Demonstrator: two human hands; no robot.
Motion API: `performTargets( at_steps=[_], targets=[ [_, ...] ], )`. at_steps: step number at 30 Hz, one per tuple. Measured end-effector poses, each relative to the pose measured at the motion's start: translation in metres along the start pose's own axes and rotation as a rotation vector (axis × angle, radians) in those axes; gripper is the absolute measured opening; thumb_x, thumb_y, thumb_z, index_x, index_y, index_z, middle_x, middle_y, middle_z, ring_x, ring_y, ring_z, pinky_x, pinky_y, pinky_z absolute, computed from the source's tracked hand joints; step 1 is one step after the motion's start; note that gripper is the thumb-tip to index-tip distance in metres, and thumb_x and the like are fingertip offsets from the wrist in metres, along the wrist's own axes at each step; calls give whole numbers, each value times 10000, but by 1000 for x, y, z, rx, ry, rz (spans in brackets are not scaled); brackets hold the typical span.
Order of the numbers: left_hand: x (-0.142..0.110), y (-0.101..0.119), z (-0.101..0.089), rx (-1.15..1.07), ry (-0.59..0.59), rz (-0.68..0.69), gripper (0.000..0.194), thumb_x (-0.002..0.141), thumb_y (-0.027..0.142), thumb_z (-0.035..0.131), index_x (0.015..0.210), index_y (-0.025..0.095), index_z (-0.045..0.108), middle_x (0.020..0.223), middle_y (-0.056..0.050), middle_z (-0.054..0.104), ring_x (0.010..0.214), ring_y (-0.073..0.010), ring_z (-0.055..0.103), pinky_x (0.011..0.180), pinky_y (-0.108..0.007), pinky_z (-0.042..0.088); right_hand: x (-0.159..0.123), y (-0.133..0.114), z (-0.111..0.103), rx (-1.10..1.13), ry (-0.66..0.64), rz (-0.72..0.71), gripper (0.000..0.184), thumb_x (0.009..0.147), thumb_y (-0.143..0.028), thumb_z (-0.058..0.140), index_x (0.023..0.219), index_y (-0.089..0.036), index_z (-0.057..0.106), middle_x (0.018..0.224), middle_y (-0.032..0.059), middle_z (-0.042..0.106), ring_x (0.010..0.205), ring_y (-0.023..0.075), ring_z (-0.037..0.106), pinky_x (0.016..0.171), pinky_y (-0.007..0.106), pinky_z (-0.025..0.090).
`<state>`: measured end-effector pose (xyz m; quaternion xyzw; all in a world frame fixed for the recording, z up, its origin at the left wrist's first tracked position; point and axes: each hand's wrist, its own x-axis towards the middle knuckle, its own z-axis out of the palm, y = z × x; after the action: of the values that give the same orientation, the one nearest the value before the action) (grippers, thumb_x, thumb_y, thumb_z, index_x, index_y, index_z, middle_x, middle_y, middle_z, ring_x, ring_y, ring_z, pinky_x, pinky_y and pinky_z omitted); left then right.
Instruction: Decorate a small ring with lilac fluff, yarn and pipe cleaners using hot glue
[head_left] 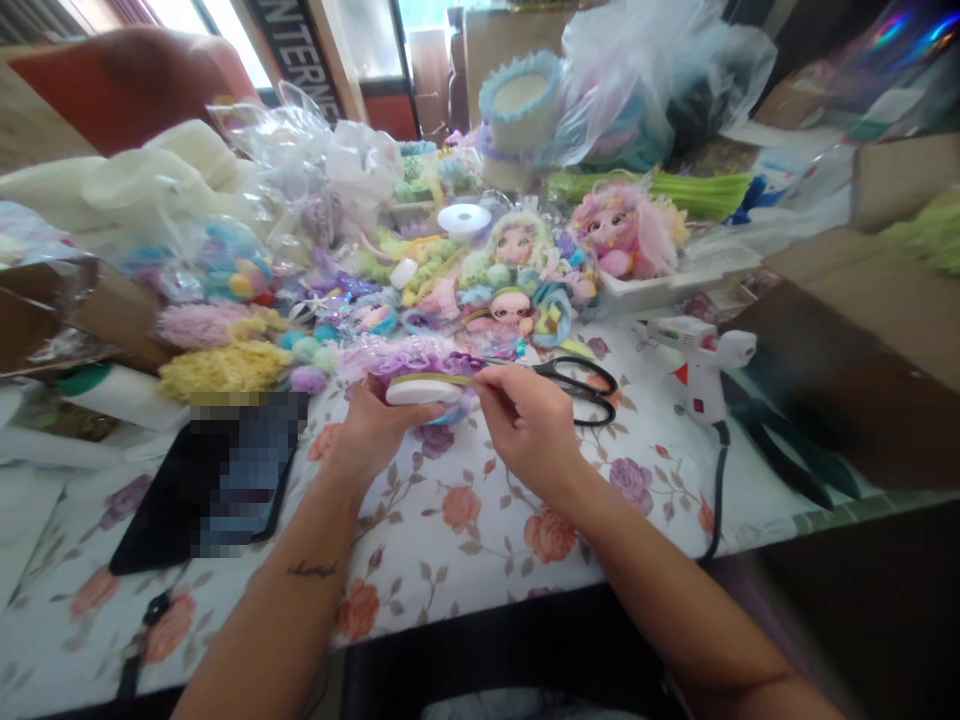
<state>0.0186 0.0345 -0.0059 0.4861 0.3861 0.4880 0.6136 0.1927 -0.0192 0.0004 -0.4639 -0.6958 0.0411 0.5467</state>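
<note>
The left hand (pixel 367 430) holds one white spool (pixel 424 393) wound with olive-green ribbon (pixel 455 379), its fingers wrapped around the rim, above the floral-covered bench (pixel 465 570). The right hand (pixel 532 430) has its fingers closed narrowly at the ribbon's edge. One lilac curly trim (pixel 409 358) lies just behind the spool. One pair of black-handled scissors (pixel 581 362) lies just beyond the right hand; one glue gun (pixel 686 337) is farther right. One black tablet (pixel 161 490) lies left. At least three doll faces (pixel 511 310) show in the pile behind.
</note>
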Motion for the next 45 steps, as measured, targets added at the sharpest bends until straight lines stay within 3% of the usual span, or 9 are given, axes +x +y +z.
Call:
performTargets(
  at_steps=[12,17,21,33,41,45],
  targets=[
    [-1,0,2,-119,4,4,266,465,95,886,701,160,781,715,-34,757,663,-154,695,676,-235,582,-7,-1,7,25,-37,90,169,938,-140,502,873,-195,648,809,26,726,715,145,653,696,267,500],
    [-2,1,3,-163,37,-32,279,463,82,866,711,172,775,711,-27,753,660,-160,690,659,-244,587,-10,-4,10,6,58,71,151,959,-184,527,963,-218,674,895,35,764,784,163,697,739,290,531],
    [-3,3,5,-205,54,-44,261,458,81,863,682,167,762,673,-8,733,639,-132,672,646,-211,571,-11,-7,10,15,89,130,97,940,-187,582,953,-228,668,794,-7,735,684,132,670,679,254,521],
    [-4,2,10,-189,40,-45,259,471,86,843,684,177,727,646,12,694,617,-127,637,642,-228,555,-9,0,13,43,-38,116,214,953,-141,483,866,-204,668,800,20,721,729,149,658,693,257,489],
    [-4,-6,7,-214,47,-38,290,501,115,862,756,181,741,707,12,711,665,-114,649,658,-197,551,-15,1,17,-219,-78,-37,260,943,-96,445,882,-180,683,698,37,689,652,165,612,627,270,422],
    [-3,-8,8,-200,63,-27,302,506,115,860,765,183,722,726,14,710,682,-117,652,665,-199,551,-13,1,16,-162,-68,43,225,928,-112,500,870,-197,701,747,36,723,687,170,626,657,279,444]
  ],
)
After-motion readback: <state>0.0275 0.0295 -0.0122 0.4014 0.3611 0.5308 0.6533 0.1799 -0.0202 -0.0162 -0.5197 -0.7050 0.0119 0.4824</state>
